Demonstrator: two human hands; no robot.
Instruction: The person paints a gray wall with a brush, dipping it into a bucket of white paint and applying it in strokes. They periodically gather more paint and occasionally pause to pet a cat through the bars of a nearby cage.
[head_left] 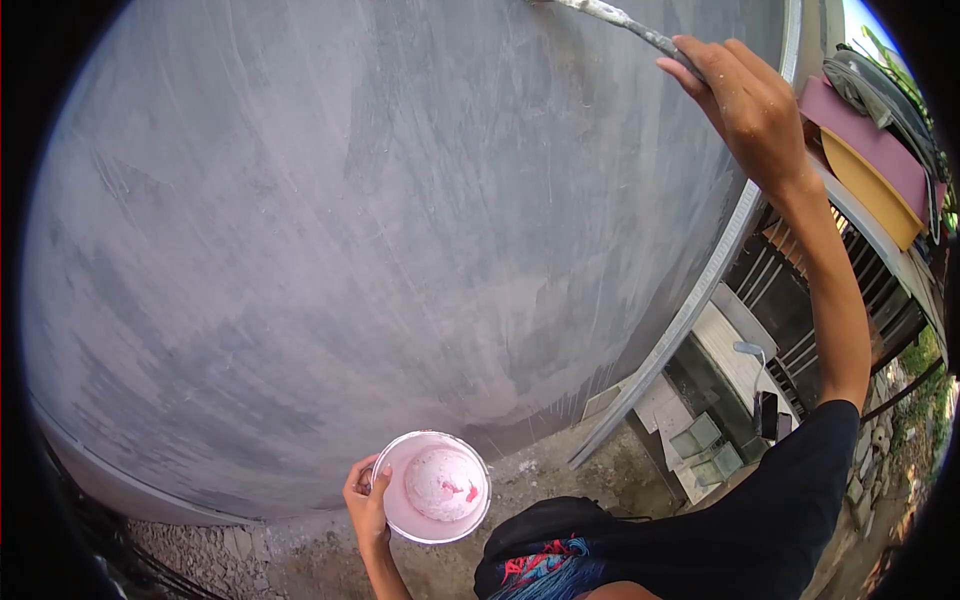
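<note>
High at the top right, my right hand (745, 105) is closed round the handle of what looks like a paintbrush (625, 22), smeared with white. Its working end reaches the top edge of the view and is mostly cut off, close to the grey wall (400, 220). Down at the bottom centre, my left hand (368, 500) grips the rim of a small white bucket (402, 500), thumb over the edge. The bucket is tilted so that its inside shows, with pale pinkish paint and some red spots at the bottom.
A metal edge strip (690, 300) borders the wall on the right. Beyond it lie a paint roller (750, 349), a dark phone-like object (766, 414) and glass-like blocks (705, 445). Pink and yellow panels (865, 140) lean further up. Rubble (200, 550) covers the ground at lower left.
</note>
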